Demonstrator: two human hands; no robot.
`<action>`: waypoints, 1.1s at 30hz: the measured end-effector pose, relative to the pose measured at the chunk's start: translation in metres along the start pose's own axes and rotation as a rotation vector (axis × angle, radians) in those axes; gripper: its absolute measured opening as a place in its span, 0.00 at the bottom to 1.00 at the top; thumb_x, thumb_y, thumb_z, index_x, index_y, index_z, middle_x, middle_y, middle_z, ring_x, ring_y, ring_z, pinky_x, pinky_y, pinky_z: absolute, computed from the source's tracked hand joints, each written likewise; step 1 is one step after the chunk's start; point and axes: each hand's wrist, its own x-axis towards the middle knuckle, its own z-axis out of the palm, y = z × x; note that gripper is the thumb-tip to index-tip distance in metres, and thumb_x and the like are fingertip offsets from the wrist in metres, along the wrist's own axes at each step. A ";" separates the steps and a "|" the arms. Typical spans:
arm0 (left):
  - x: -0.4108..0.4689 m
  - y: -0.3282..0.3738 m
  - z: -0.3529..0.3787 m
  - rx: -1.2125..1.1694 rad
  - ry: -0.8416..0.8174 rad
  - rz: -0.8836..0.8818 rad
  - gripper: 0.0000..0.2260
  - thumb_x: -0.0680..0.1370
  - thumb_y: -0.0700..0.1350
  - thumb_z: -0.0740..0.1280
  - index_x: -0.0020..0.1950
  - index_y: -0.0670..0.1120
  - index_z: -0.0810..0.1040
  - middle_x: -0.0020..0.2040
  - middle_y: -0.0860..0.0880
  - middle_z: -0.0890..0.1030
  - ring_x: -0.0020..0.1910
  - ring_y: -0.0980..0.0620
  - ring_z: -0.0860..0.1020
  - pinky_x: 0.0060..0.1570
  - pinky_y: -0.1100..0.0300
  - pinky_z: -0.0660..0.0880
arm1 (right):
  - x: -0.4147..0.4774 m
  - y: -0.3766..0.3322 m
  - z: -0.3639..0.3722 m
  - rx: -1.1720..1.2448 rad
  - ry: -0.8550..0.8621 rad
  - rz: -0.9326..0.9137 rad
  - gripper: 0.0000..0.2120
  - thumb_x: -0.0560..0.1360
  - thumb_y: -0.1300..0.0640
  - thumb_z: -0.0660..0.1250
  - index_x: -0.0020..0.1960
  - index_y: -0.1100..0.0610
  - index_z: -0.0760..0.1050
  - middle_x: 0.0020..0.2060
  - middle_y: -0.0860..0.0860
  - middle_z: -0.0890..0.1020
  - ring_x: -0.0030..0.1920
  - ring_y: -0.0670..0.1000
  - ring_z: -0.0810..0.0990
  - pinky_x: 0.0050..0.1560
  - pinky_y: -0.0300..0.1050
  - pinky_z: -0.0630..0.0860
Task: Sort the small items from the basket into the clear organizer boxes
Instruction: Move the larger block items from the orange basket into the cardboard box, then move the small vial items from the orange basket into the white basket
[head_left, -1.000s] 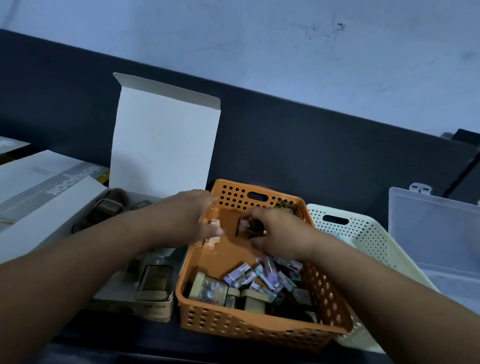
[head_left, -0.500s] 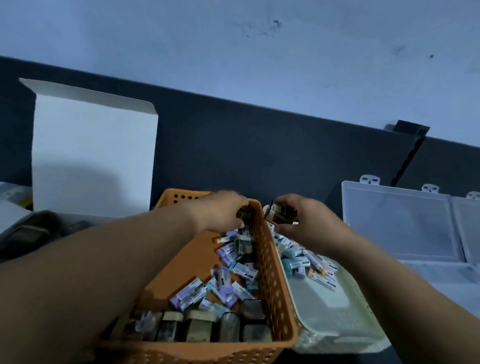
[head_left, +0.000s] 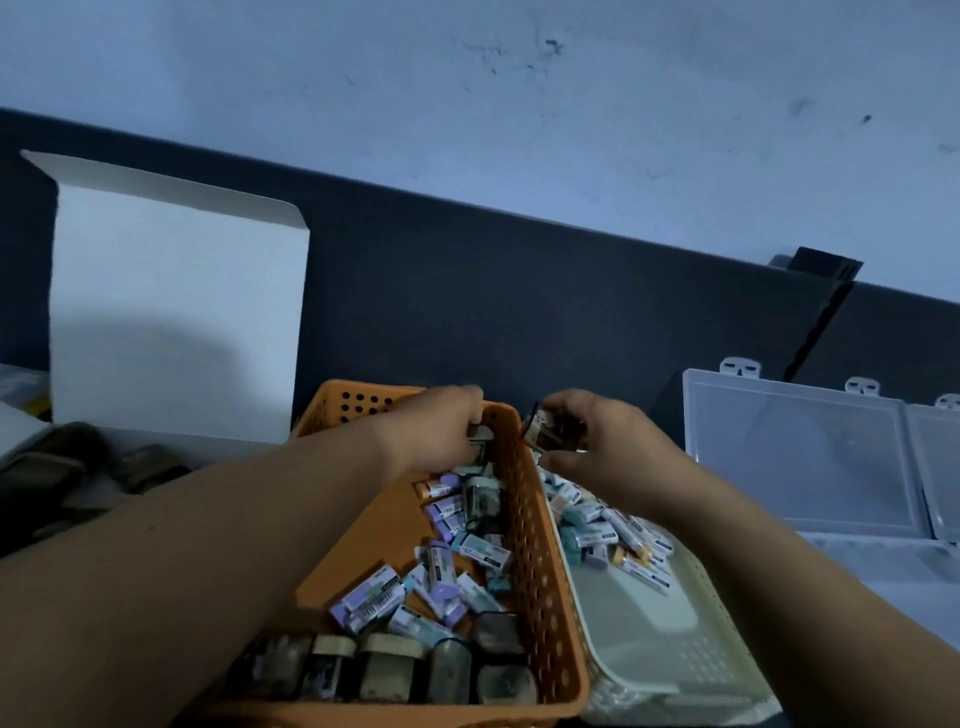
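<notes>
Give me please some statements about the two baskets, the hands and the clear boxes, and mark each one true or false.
1. The right hand holds a small dark item. True.
2. The orange basket is empty. False: it holds many small packets and dark boxy items.
3. The clear organizer boxes stand to the right of the white basket. True.
4. The left hand rests inside the white basket. False: it is at the far end of the orange basket.
5. The white basket holds small packets. True.
</notes>
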 end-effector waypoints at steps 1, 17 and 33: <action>-0.008 -0.005 -0.007 -0.030 0.018 -0.008 0.10 0.74 0.42 0.68 0.50 0.51 0.69 0.46 0.46 0.76 0.43 0.43 0.77 0.38 0.48 0.75 | 0.003 -0.007 0.000 -0.001 -0.006 -0.023 0.27 0.73 0.52 0.72 0.70 0.49 0.68 0.60 0.47 0.78 0.58 0.47 0.76 0.59 0.43 0.74; -0.178 -0.124 -0.119 -0.092 0.386 -0.332 0.10 0.72 0.41 0.70 0.51 0.52 0.76 0.46 0.54 0.77 0.43 0.56 0.75 0.40 0.61 0.72 | 0.045 -0.195 0.061 0.056 -0.188 -0.483 0.26 0.73 0.52 0.72 0.69 0.50 0.68 0.60 0.49 0.77 0.58 0.51 0.76 0.58 0.48 0.75; -0.169 -0.132 -0.093 -0.043 0.252 -0.328 0.18 0.77 0.51 0.67 0.67 0.54 0.71 0.67 0.54 0.72 0.60 0.54 0.72 0.55 0.60 0.69 | 0.046 -0.187 0.072 0.030 -0.292 -0.381 0.27 0.75 0.47 0.69 0.72 0.47 0.66 0.67 0.48 0.74 0.62 0.49 0.74 0.60 0.45 0.73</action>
